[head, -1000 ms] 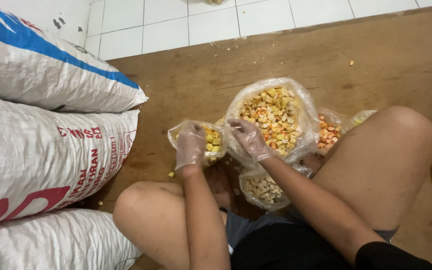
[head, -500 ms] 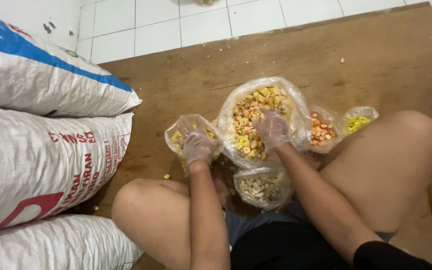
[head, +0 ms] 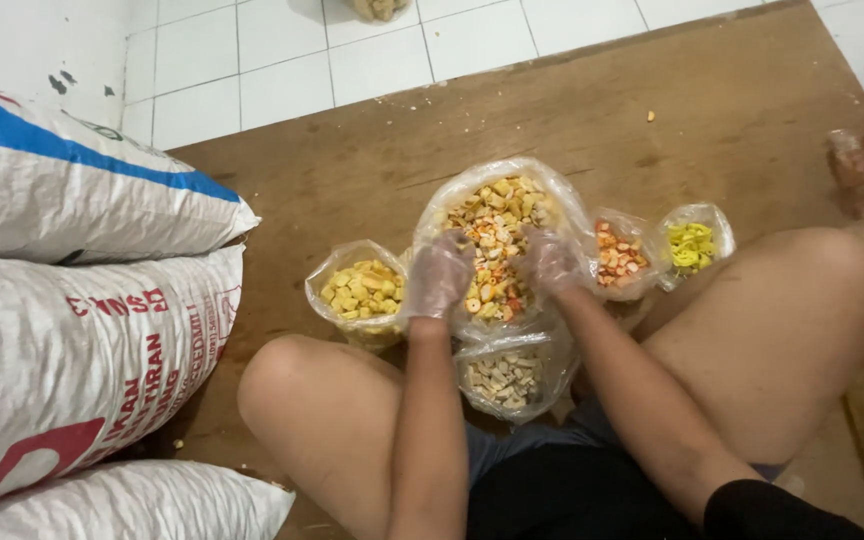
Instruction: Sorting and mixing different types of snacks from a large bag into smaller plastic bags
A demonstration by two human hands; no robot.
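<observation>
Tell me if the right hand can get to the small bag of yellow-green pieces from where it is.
Probably yes. The right hand rests at the big mixed bag, and the small bag of yellow-green pieces stands open just beyond the orange-piece bag. Only that bag lies between, low enough to pass over.

Five open plastic bags sit on the wooden board (head: 372, 170) between the person's knees: the mixed-snack bag (head: 497, 240) in the middle, one bag (head: 360, 290) left, two bags (head: 620, 255) (head: 692, 240) right, one (head: 507, 375) nearer. Stacked sacks (head: 82, 360) lie far left.
</observation>
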